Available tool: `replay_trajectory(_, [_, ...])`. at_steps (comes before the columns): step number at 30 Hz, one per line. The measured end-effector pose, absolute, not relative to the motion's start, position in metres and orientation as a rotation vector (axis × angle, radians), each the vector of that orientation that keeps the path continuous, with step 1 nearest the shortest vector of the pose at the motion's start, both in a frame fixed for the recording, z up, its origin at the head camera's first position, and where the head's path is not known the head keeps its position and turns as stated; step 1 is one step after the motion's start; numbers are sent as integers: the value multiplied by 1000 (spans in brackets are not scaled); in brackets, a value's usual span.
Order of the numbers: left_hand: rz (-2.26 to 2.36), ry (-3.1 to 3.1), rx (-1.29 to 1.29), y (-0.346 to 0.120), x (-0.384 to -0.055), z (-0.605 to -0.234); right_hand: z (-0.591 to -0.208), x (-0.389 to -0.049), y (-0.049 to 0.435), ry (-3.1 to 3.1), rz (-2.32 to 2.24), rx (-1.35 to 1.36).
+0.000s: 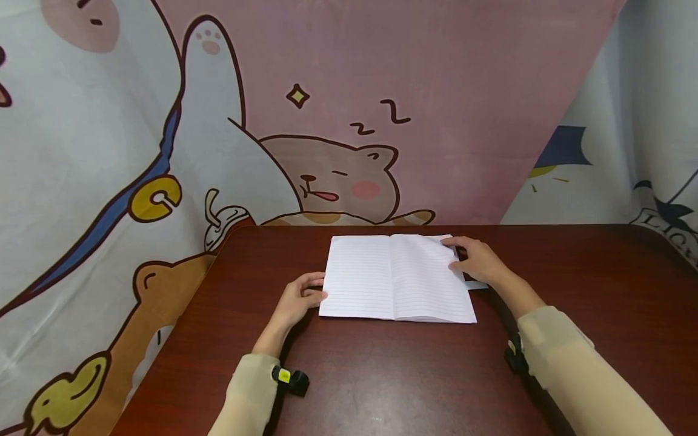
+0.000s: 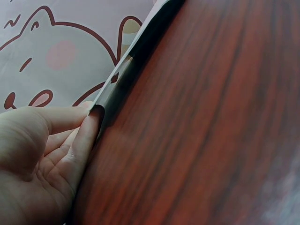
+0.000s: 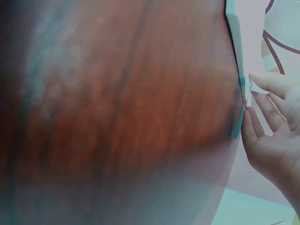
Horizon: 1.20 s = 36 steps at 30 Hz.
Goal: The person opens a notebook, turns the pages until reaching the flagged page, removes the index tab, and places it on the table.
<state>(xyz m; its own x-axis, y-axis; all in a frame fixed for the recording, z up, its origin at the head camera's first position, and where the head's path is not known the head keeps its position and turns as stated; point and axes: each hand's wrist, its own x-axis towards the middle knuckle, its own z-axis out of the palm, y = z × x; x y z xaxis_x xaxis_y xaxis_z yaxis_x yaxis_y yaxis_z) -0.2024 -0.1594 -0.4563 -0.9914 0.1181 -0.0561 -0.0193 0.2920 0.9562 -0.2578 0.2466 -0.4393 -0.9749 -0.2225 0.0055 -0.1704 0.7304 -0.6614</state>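
Note:
An open notebook [image 1: 357,275] with blank lined pages lies on the table, its fold running near the middle. At its left edge my left hand [image 1: 297,300] pinches the border between thumb and fingers; in the left wrist view the notebook's edge [image 2: 110,89] is seen nearly side-on, slightly raised there. My right hand [image 1: 480,260] is at the upper right corner, fingers and thumb on the right page's edge. In the right wrist view that hand [image 3: 276,126] holds the page edge beside a small lifted paper corner [image 3: 258,89]. The notebook's underside is hidden.
The dark reddish-brown wooden table [image 1: 376,375] stretches around the notebook. A pale flat strip [image 1: 477,284] sticks out from under the notebook's right side. Behind the table hangs a cartoon-printed cloth [image 1: 463,109].

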Motion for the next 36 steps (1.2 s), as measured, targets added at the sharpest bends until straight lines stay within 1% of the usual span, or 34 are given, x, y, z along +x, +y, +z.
replay_trajectory(9, [1794,2436,88,-159,-204,-457,-438,-256,244,2904,-1071,-389])
replay_trajectory(29, [1783,2449,83,-159,-204,-457,-436,-258,241,2962,-1156,-180])
replay_trajectory(36, [1786,2451,88,-159,-204,-457,-436,-258,239,3020,-1133,-318])
